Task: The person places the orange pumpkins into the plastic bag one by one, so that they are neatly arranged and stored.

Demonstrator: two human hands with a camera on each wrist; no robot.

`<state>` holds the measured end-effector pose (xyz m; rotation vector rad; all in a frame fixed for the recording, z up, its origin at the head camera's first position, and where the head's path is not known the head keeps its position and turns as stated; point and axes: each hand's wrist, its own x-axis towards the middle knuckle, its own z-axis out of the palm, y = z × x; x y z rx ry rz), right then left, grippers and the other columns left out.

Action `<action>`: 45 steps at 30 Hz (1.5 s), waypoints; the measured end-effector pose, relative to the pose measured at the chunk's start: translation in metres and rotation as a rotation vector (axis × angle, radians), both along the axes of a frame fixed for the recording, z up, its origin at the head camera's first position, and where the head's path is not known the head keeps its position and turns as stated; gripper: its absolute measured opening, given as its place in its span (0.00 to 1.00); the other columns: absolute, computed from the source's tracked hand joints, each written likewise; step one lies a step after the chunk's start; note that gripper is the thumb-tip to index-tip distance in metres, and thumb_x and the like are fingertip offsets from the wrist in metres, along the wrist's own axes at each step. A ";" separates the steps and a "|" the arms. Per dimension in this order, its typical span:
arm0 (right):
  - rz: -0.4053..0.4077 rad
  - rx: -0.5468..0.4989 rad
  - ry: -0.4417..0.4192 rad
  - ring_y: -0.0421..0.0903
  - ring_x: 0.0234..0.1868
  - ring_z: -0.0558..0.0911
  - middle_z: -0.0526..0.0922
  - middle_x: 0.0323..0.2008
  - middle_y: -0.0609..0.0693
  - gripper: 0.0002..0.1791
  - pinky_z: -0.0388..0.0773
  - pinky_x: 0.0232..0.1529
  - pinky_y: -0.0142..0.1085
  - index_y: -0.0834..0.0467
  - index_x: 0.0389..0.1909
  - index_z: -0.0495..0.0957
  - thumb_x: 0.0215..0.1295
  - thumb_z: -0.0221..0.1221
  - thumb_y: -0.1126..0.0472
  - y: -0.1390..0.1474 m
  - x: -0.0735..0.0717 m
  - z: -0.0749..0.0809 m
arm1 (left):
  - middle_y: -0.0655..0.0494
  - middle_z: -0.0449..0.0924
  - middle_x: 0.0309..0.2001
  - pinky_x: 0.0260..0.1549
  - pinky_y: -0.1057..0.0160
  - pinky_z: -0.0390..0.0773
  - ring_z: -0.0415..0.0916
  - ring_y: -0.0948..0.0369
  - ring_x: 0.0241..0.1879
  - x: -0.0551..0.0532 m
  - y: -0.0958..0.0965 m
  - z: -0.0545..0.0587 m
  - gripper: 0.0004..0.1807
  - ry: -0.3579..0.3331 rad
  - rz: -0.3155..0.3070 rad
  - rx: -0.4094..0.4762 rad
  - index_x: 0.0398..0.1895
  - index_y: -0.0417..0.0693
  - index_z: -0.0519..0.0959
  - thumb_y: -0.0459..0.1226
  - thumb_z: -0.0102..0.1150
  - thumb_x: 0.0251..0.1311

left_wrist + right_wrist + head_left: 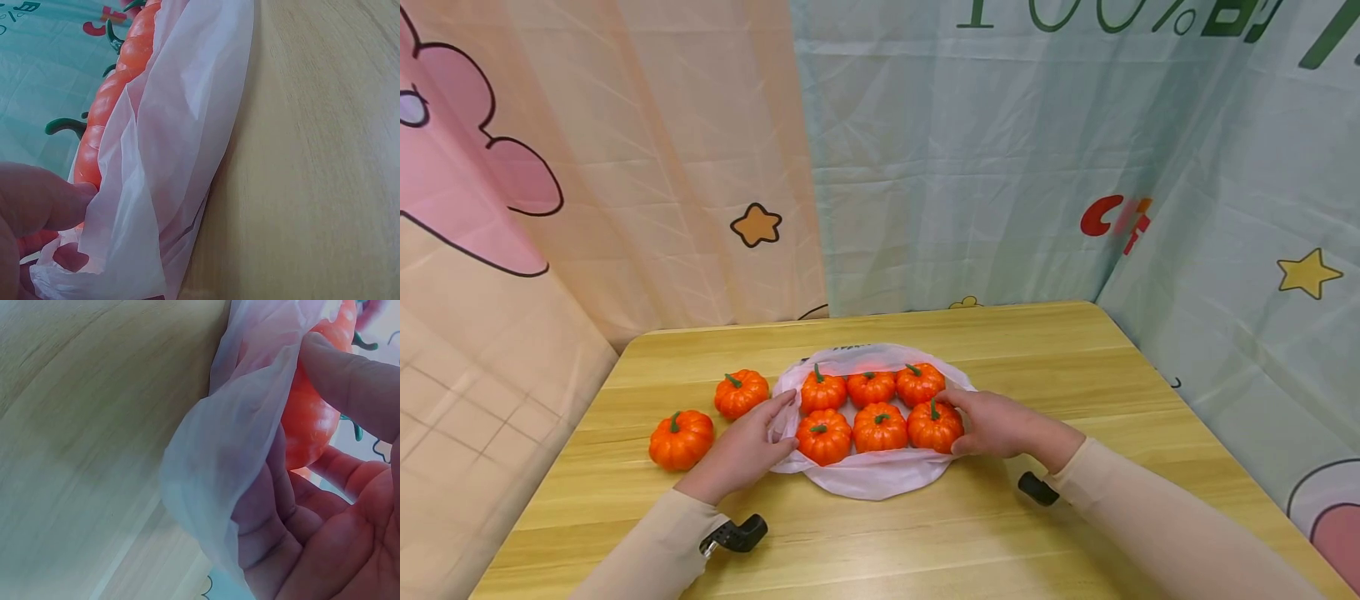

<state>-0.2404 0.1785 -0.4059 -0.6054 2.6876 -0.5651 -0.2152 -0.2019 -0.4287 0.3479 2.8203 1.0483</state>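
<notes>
A thin whitish plastic bag (880,479) with dark print on its far edge lies spread on the table, holding several small orange pumpkins with green stems in two rows. My right hand (996,425) grips the front right pumpkin (935,429), its thumb on the near side and the index finger behind. In the right wrist view some fingers pass behind the bag's film. My left hand (745,450) is at the bag's left edge, thumb and index apart, with the thumb tip beside the front left pumpkin (823,437). Its other fingers are mostly hidden by the film.
Two more pumpkins stand outside the bag at the left, one nearer (681,440) and one farther (741,394). All of this is on a wooden table (1075,358). Printed cloth (955,183) hangs behind it and along both sides.
</notes>
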 end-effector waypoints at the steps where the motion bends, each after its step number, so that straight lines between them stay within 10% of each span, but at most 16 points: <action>1: -0.003 0.004 -0.001 0.58 0.65 0.79 0.79 0.67 0.57 0.40 0.73 0.71 0.57 0.56 0.74 0.70 0.62 0.74 0.59 0.000 0.000 0.000 | 0.39 0.66 0.78 0.73 0.36 0.67 0.67 0.40 0.75 0.000 0.000 0.000 0.41 -0.001 0.001 -0.001 0.82 0.44 0.62 0.39 0.66 0.68; 45: -0.031 0.013 -0.007 0.60 0.67 0.78 0.77 0.70 0.59 0.43 0.71 0.72 0.58 0.58 0.76 0.68 0.62 0.74 0.59 -0.003 0.005 0.001 | 0.40 0.66 0.78 0.68 0.41 0.75 0.74 0.46 0.67 0.002 0.000 0.004 0.40 0.001 0.014 -0.019 0.82 0.46 0.62 0.40 0.66 0.69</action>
